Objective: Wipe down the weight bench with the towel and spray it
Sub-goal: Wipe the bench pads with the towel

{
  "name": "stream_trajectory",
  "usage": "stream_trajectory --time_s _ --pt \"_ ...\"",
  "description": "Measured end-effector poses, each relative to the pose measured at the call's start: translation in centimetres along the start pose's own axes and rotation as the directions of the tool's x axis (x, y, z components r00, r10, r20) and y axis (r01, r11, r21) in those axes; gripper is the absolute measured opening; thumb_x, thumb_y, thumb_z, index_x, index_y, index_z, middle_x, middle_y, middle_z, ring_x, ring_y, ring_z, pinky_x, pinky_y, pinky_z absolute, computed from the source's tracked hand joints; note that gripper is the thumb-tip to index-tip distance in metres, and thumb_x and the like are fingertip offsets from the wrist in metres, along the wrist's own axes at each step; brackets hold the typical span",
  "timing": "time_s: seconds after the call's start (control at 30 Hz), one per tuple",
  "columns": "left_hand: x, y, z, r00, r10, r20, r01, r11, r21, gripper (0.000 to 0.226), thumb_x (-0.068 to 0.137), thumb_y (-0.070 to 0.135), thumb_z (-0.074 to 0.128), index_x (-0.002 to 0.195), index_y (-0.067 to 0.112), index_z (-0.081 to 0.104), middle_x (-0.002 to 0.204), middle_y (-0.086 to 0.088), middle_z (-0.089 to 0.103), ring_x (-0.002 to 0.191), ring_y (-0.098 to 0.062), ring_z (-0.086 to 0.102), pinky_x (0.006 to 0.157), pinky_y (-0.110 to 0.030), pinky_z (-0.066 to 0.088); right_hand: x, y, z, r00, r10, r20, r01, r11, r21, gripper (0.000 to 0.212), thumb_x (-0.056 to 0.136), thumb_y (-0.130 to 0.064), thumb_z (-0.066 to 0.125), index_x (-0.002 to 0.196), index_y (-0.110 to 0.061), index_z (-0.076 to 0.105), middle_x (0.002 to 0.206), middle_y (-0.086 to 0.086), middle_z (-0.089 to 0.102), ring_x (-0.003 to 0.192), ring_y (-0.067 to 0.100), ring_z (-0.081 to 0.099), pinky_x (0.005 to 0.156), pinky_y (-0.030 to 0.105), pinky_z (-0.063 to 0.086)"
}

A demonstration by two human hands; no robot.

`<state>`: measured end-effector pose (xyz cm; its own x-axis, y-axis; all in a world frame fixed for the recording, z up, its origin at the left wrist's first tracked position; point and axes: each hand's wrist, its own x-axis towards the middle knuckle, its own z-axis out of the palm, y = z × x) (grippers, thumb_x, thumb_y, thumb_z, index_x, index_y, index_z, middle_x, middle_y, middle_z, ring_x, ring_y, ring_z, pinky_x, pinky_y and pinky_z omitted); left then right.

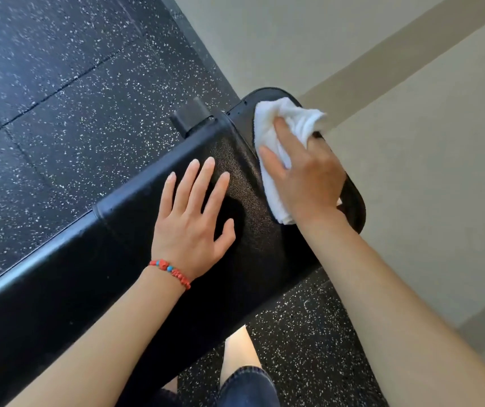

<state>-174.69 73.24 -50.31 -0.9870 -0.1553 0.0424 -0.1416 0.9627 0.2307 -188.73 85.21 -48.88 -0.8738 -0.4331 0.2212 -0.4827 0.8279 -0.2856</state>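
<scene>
Wiping step in hand: right hand (308,183) grasps the towel (282,124) on the bench (103,259) end, left hand (194,212) flat and released beside it; next, judged, wipe toward the left hand, then spray

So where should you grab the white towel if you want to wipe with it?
Probably the bunched-up top of the towel, coming from above. It lies crumpled on the bench pad with its folds sticking up, so fingers can close round them. The right hand holds it that way, while the left hand rests flat on the pad.
</scene>
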Motion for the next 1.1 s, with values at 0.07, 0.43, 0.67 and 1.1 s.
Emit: stream_trajectory --time_s 0.07,0.43,0.67,1.1 --pt "0.0 0.0 0.2 1.0 -0.004 0.002 0.004 1.0 -0.001 0.06 0.082 0.035 0.046 0.137 0.01 0.041 0.146 -0.018 0.036 0.137 -0.032 0.027 0.112 -0.05 0.018 2.6 -1.7 1.2 0.998 -0.055 0.031 0.054 0.998 0.038 0.035 0.075 -0.035 0.071 0.105 -0.016 0.07 0.066 0.018 0.062 0.058 0.031 0.059 0.049 0.032 0.046" --pt "0.5 0.4 -1.9 0.983 -0.031 0.183 0.034 0.999 -0.015 0.059 0.084 0.037 0.043 0.136 0.008 0.045 0.145 -0.018 0.037 0.135 -0.034 0.033 0.111 -0.051 0.02 -0.6 -0.7 -1.2 0.99 -0.082 0.115 0.076 0.996 0.053 0.035 0.073 -0.028 0.076 0.106 -0.015 0.07 0.061 0.017 0.059 0.053 0.03 0.055 0.047 0.03 0.043" --pt "-0.2 0.7 -5.7 0.945 -0.08 0.318 0.112 0.99 -0.082 0.066 0.085 0.03 0.06 0.141 0.008 0.034 0.148 -0.018 0.031 0.138 -0.034 0.025 0.11 -0.051 0.025 -5.8 -0.3 -5.1 0.884 0.338 0.323 -0.418 0.881 0.22 0.033 0.08 -0.039 0.069 0.112 -0.031 0.066 0.081 0.014 0.069 0.076 0.032 0.062 0.063 0.029 0.041" --pt "-5.4 2.5 -16.8 0.971 0.009 0.24 0.032 0.986 -0.164 0.063 0.078 0.02 0.072 0.132 0.0 0.047 0.137 -0.024 0.045 0.127 -0.041 0.042 0.097 -0.056 0.04 -13.3 -5.3 -16.7 0.564 0.761 0.322 -0.758 0.322 0.567 0.039 0.077 -0.029 0.072 0.115 -0.034 0.063 0.096 -0.021 0.059 0.078 -0.026 0.048 0.064 -0.006 0.035"
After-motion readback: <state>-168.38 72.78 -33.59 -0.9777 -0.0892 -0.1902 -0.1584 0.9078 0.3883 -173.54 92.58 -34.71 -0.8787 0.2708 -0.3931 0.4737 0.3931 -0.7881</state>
